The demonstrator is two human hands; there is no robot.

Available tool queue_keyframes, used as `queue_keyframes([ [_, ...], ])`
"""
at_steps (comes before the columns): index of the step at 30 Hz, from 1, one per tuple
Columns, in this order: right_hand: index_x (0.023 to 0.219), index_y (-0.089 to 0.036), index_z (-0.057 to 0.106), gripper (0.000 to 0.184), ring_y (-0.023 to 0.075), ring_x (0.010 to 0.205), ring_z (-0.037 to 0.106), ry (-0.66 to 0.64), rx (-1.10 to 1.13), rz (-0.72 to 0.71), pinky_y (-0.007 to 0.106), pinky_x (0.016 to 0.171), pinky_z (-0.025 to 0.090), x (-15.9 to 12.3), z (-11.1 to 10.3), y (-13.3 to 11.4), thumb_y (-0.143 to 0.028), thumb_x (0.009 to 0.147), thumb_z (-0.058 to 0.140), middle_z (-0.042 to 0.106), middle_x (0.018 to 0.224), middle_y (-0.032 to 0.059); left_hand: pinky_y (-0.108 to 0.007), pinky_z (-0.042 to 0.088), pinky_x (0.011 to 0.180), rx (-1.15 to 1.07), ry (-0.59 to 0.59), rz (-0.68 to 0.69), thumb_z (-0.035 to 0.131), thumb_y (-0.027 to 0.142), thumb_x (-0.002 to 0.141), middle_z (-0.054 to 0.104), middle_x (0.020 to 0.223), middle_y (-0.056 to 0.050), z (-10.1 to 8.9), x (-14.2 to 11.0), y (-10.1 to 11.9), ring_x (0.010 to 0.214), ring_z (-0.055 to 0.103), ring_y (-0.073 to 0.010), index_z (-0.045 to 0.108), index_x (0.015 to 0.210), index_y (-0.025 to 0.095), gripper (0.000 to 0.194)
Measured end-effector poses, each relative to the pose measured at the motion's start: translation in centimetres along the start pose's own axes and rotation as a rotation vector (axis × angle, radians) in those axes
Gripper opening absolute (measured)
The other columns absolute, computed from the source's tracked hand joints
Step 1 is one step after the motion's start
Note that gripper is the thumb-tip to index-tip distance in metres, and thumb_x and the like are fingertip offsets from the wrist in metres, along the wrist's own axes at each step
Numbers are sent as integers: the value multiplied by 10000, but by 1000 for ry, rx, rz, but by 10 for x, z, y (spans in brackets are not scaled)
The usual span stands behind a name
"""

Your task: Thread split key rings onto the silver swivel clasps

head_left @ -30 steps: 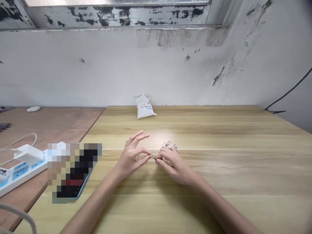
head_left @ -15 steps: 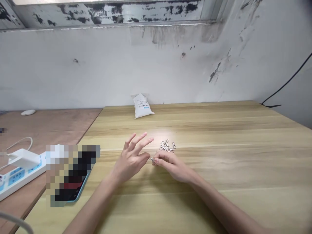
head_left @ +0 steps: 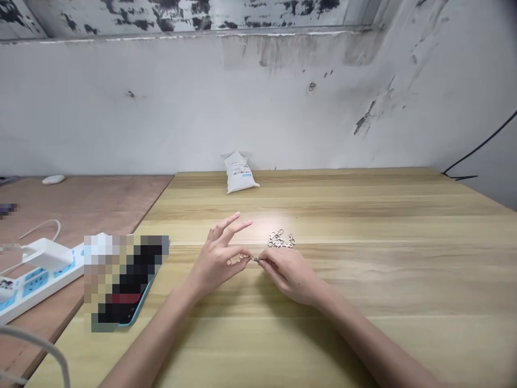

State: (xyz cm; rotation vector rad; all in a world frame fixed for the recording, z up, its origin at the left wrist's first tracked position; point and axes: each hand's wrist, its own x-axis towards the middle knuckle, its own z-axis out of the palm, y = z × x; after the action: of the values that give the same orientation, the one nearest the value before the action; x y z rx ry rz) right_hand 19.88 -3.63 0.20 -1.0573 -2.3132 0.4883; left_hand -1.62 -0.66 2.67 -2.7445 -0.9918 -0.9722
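Note:
Between my two hands is a small silver metal clasp (head_left: 255, 259), with the hands almost touching around it. My left hand (head_left: 216, 264) pinches its left end between thumb and index finger, the other fingers raised and spread. Silver ring-like bits (head_left: 230, 262) show in the gap behind that pinch; whether they join the clasp I cannot tell. My right hand (head_left: 293, 275) grips the clasp's right end with thumb and curled fingers, which partly hide it. Just beyond the right hand, a small pile of silver clasps (head_left: 280, 240) lies on the wooden table (head_left: 363, 242).
A white packet with a printed label (head_left: 240, 175) lies at the table's back, by the wall. To the left are a phone (head_left: 135, 302), partly blurred out, and a white power strip (head_left: 38, 285) with a charger (head_left: 48, 254) and cables. A black cable (head_left: 480, 143) hangs at right.
My hands have straightened the clasp out sideways between them, and my left index finger has come down to the thumb. Ring-like bits now show by the left pinch. The view has shifted slightly.

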Motion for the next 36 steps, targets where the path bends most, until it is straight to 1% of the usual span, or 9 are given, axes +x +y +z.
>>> queue_keyframes([
  [6, 868, -199, 556, 188, 152, 653, 527, 9, -14, -4, 262, 601, 340, -1, -3, 6, -232, 991, 416, 624, 751, 24, -481, 363, 1107, -236, -135, -51, 656, 210, 867, 518, 1415, -55, -4, 0, -5, 1414, 318, -285, 724, 809, 241, 95],
  [11, 867, -192, 556, 162, 138, 630, 515, 50, -5, -13, 248, 590, 324, 0, -6, 6, -218, 980, 443, 624, 748, 23, -476, 335, 1141, -318, -210, -92, 636, 227, 891, 470, 1456, -34, -8, -2, -5, 1437, 281, -264, 722, 845, 248, 100],
  [16, 858, -185, 573, 169, 138, 646, 531, 97, -44, -61, 244, 592, 321, 0, -5, 4, -208, 977, 455, 622, 749, 29, -497, 365, 1088, -171, -218, -36, 626, 240, 897, 495, 1445, -25, -2, -4, -5, 1419, 314, -282, 714, 807, 251, 126],
  [19, 864, -188, 592, 156, 133, 636, 532, 97, -88, -72, 244, 581, 320, 0, -3, 9, -209, 968, 478, 621, 752, 22, -507, 382, 1045, -58, -190, -22, 615, 247, 903, 527, 1421, -28, 2, -5, -8, 1398, 348, -296, 712, 799, 255, 143],
  [22, 847, -193, 599, 146, 135, 672, 546, 125, -123, -40, 244, 597, 355, 1, -5, 21, -174, 947, 494, 624, 777, 21, -501, 381, 1040, 23, -99, -81, 614, 244, 901, 569, 1371, -43, 2, -6, -16, 1371, 385, -297, 717, 794, 250, 149],
  [24, 821, -192, 594, 162, 155, 735, 555, 173, -158, -1, 266, 659, 385, 2, -9, 29, -153, 938, 488, 625, 798, 34, -513, 372, 1042, 58, -39, -153, 619, 246, 896, 581, 1349, -50, 0, -7, -24, 1358, 396, -304, 723, 808, 253, 137],
  [28, 837, -186, 615, 155, 187, 818, 555, 228, -225, 47, 324, 757, 388, 2, -14, 34, -176, 938, 498, 630, 855, 56, -525, 389, 1014, 73, -20, -259, 625, 271, 890, 590, 1318, -53, 2, -11, -36, 1331, 412, -314, 733, 828, 267, 125],
  [33, 734, -197, 649, 169, 202, 824, 563, 83, -437, 115, 355, 814, 375, -2, -15, 31, -297, 870, 652, 640, 817, 38, -533, 392, 1000, 98, -106, -264, 634, 260, 878, 587, 1313, -69, 9, -15, -38, 1317, 422, -323, 735, 829, 261, 112],
  [36, 735, -195, 660, 174, 200, 817, 564, 41, -475, 130, 355, 823, 362, -2, -13, 32, -217, 894, 592, 648, 810, 45, -516, 388, 1019, 68, -127, -255, 615, 256, 887, 575, 1320, -79, 8, -14, -32, 1325, 415, -307, 728, 873, 250, 114],
])
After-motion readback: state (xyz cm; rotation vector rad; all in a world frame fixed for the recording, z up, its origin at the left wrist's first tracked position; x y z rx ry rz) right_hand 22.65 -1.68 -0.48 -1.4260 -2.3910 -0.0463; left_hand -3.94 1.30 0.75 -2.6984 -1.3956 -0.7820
